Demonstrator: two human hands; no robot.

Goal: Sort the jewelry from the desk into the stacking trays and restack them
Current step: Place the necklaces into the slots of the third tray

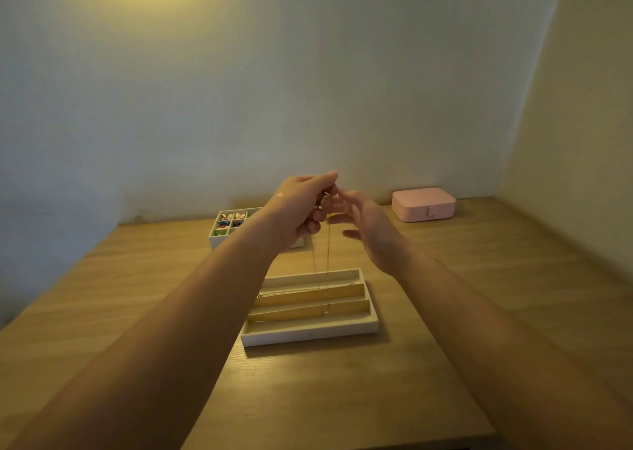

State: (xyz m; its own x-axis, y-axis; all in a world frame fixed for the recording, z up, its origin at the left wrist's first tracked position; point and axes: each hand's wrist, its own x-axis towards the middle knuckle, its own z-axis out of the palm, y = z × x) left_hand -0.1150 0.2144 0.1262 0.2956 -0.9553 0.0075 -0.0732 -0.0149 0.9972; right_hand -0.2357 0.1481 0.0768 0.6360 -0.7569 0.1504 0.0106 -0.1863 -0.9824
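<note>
Gold chain is pinched high by the left hand, so it hangs straight and its end can be laid in a long slot of the white tray below. The right hand is spread open beside it, with nothing held.

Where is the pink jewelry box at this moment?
In the head view, the pink jewelry box sits closed at the back right of the desk, beyond and to the right of the right hand.

two trays, one pink box, one chain
</note>
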